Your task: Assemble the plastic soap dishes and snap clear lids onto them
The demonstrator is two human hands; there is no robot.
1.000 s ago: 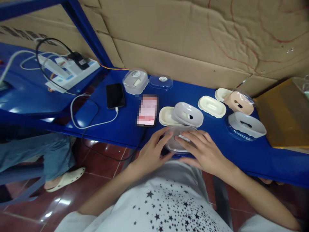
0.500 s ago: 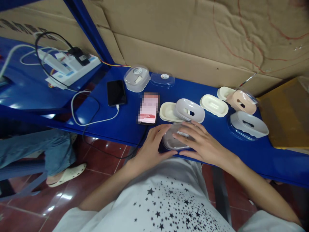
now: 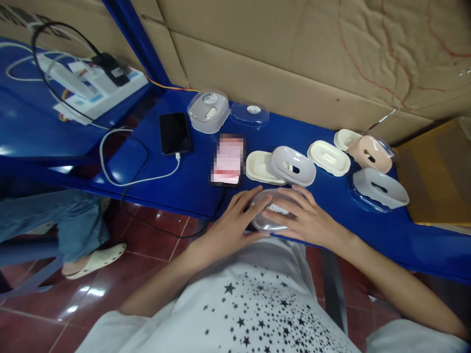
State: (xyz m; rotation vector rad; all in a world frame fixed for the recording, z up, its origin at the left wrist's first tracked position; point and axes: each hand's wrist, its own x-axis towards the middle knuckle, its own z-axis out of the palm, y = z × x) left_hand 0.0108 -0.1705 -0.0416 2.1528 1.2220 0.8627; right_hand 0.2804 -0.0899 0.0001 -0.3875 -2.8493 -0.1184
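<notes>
Here I am with both hands on the clear-lidded case (image 3: 265, 223), right at the near edge of the blue tabletop (image 3: 172, 189). My left hand (image 3: 237, 220) curves round its left side, fingers spread, thumb along the near side. My right hand (image 3: 312, 218) comes over from the right, fingers fanned across the top, and a pale label (image 3: 277, 210) peeks out between them. So the grip is spread on both sides, nothing pinched; how hard I press, I can't tell.

Just beyond my fingertips, a cream tray (image 3: 256, 166) has a pale gray shell (image 3: 304, 172) tipped over its right end, slot showing. On to the right: a second cream tray (image 3: 328, 158) lies by itself, then a peach shell (image 3: 379, 153) overlaps another cream piece (image 3: 344, 138), and nearer me a gray shell (image 3: 392, 190) sits over a clear lid (image 3: 362, 200). Past those stands a brown box (image 3: 437, 176).

Over to the left, there's a phone with a lit, blurred screen (image 3: 228, 159), and farther out a dark-screened phone (image 3: 175, 133) with a white cable (image 3: 147, 183) plugged in. Behind them, a gray case under a clear cover (image 3: 208, 117) sits next to a flat clear lid with a sticker (image 3: 245, 115). Far left, a crowded power strip (image 3: 106, 103); below it, someone's jeans-clad leg (image 3: 83, 225) and a cream clog (image 3: 105, 260).
</notes>
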